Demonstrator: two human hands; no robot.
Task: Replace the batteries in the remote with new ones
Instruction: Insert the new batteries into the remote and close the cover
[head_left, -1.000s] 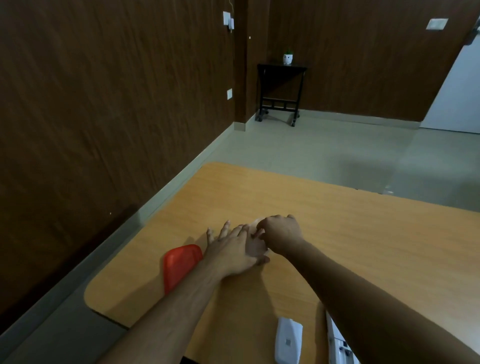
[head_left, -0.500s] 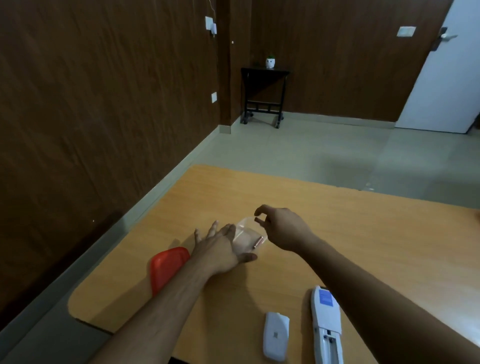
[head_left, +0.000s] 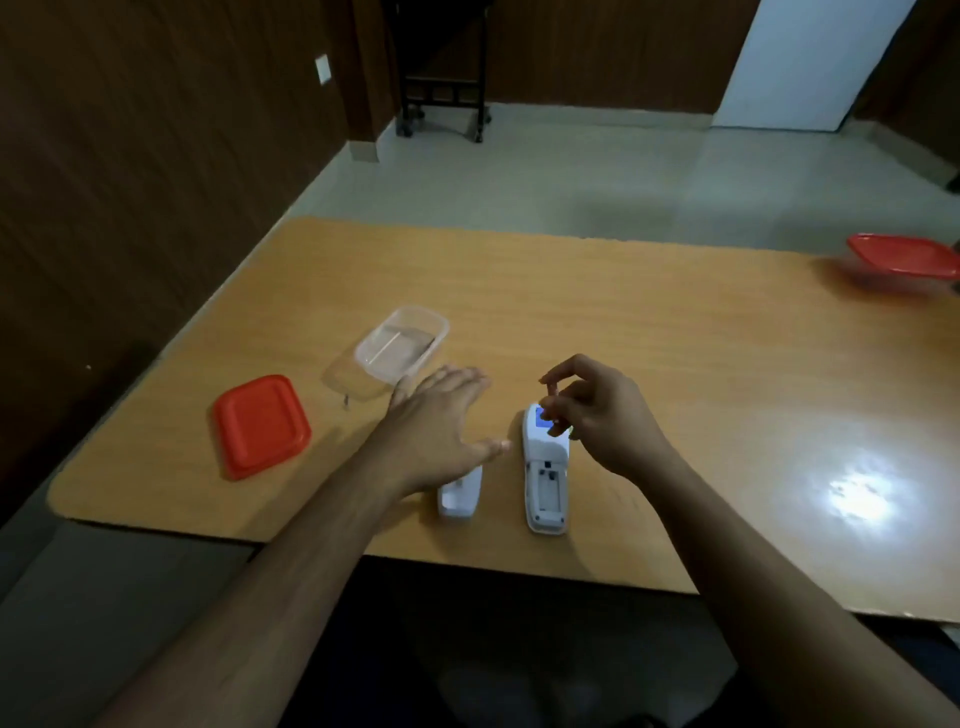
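Observation:
A white remote (head_left: 544, 470) lies back up near the table's front edge, its battery compartment open and looking empty. Its white battery cover (head_left: 458, 496) lies just to the left, partly under my left hand (head_left: 441, 431), which hovers flat with fingers spread. My right hand (head_left: 597, 413) hangs over the remote's far end, fingers loosely curled, with nothing visible in them. A clear plastic container (head_left: 402, 343) stands beyond my left hand with a dark thin object inside, too blurred to name.
A red lid (head_left: 260, 423) lies left of the clear container on the wooden table (head_left: 623, 322). A second container with a red lid (head_left: 906, 257) stands at the far right edge. A wood-panelled wall runs along the left.
Both hands have drawn back from the clear container toward the remote and its cover. The view has tilted down, and the container now stands uncovered.

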